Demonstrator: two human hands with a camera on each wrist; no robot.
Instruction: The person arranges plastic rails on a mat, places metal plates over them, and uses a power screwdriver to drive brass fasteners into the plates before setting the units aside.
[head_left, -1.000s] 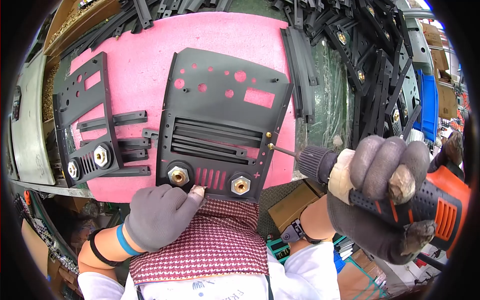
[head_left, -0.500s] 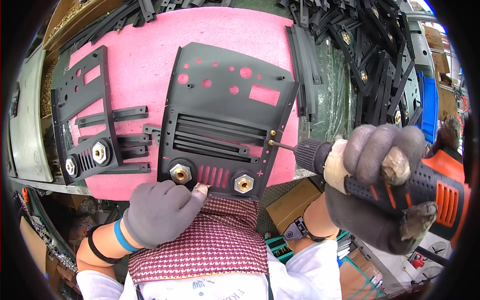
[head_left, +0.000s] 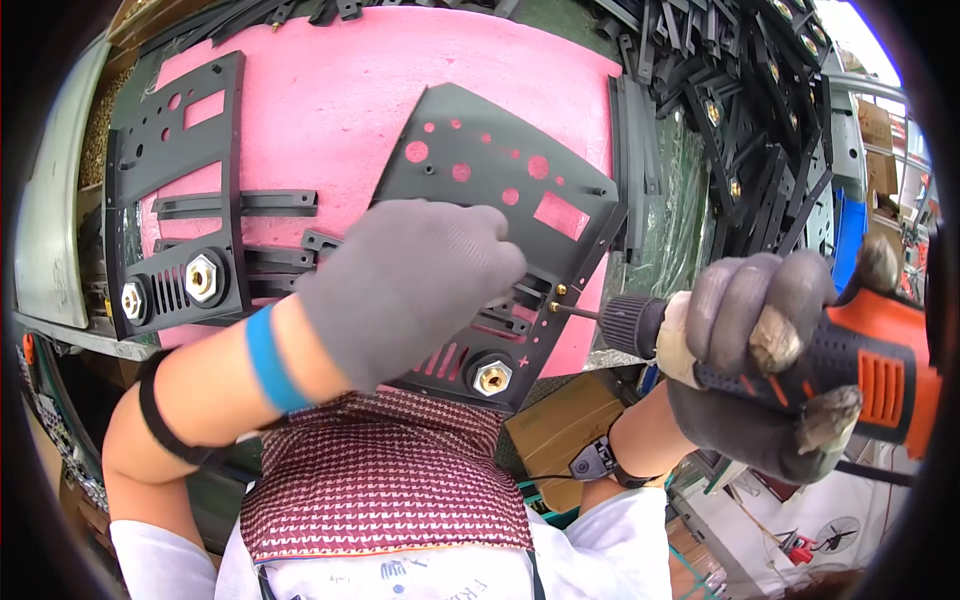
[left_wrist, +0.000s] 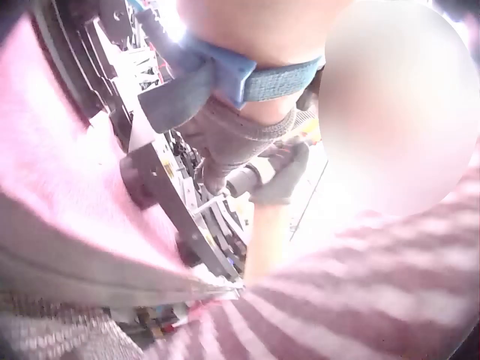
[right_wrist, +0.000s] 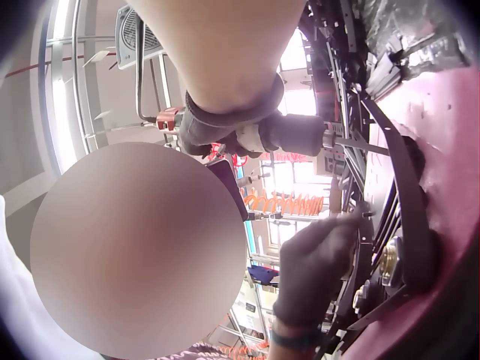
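A dark metal panel (head_left: 480, 150), turned at an angle, lies on the pink foam sheet (head_left: 330, 90). My gloved left hand (head_left: 415, 285) is over its middle and left side, fingertips hidden from above; in the right wrist view this hand (right_wrist: 319, 259) reaches towards the panel's bars, contact unclear. With my gloved right hand (head_left: 765, 340) I grip an orange and black power screwdriver (head_left: 880, 380). Its bit points left and meets the lower of two brass screws (head_left: 554, 307) on the panel's right edge. A brass-and-steel nut fitting (head_left: 492, 376) sits at the lower right.
Left of it lies a second dark panel (head_left: 175, 130) with two nut fittings, beside loose dark bars (head_left: 280, 203). Long bars (head_left: 635, 150) line the foam's right edge. Piled dark brackets (head_left: 760, 170) stand behind, a blue bin (head_left: 848, 235) at right, a cardboard box (head_left: 565, 425) below.
My left hand has gone from the panel's lower edge up and right over its middle. The panel has turned clockwise and shifted right. The screwdriver's bit remains at the lower screw.
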